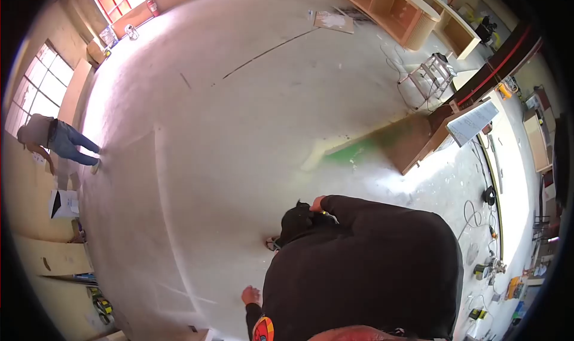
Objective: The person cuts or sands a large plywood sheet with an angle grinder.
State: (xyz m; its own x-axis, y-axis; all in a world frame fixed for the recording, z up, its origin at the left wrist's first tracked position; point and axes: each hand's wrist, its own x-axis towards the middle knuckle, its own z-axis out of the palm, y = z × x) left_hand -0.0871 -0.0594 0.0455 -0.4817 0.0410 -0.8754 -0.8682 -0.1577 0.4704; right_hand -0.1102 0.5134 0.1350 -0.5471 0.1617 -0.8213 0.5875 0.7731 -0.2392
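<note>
My left hand point(251, 295) hangs beside my dark sleeve at the lower left of the body, over the bare floor. Its fingers look curled in, and no object shows in them. Held in front of the body, my right hand point(317, 204) is closed against a black, cloth-like thing point(295, 220). Whether it grips that or something smaller is hidden. A small yellow patch shows right by this hand. One sandalled foot point(272, 243) peeks out past the black shape. My dark top point(365, 269) fills much of the lower view.
A person point(63, 140) bends by the left wall. An angled board point(415, 149) with a paper sheet point(472, 121) stands to the right. A step stool point(429, 75) and wooden cabinets point(394, 9) are farther back. Cables point(472, 214) and tools point(481, 272) lie along the right side.
</note>
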